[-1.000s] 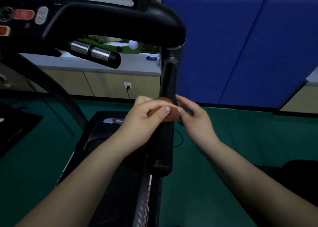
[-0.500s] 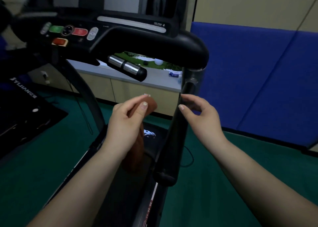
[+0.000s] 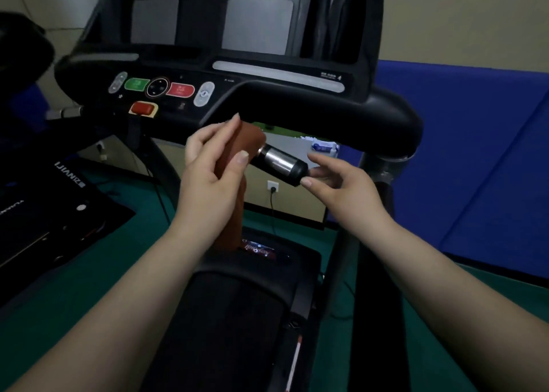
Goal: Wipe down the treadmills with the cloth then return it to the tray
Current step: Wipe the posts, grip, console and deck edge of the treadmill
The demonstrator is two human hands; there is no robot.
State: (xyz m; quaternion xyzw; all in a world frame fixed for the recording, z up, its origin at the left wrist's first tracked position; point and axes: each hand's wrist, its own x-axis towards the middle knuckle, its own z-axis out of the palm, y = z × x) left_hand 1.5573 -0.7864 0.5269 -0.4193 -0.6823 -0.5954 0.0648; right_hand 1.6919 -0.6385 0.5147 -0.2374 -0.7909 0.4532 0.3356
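Note:
A black treadmill [image 3: 297, 100] fills the view, its console with green and red buttons ahead of me. A brown cloth [image 3: 237, 150] is draped over the inner part of the chrome pulse-grip handle [image 3: 279, 162], its tail hanging down. My left hand [image 3: 211, 171] is shut on the cloth around that handle. My right hand [image 3: 341, 189] is open, fingertips at the black end cap of the same handle. No tray is in view.
The treadmill's right upright [image 3: 377, 243] and curved black handrail [image 3: 356, 121] stand just right of my hands. The belt deck [image 3: 237, 317] lies below. A second treadmill [image 3: 44, 213] sits at the left on green floor. Blue wall padding [image 3: 475, 168] is at the right.
My view rose from the side handrail to the console. My left hand carried the cloth up from the right upright onto the chrome handle; my right hand left the upright and came to the handle's end.

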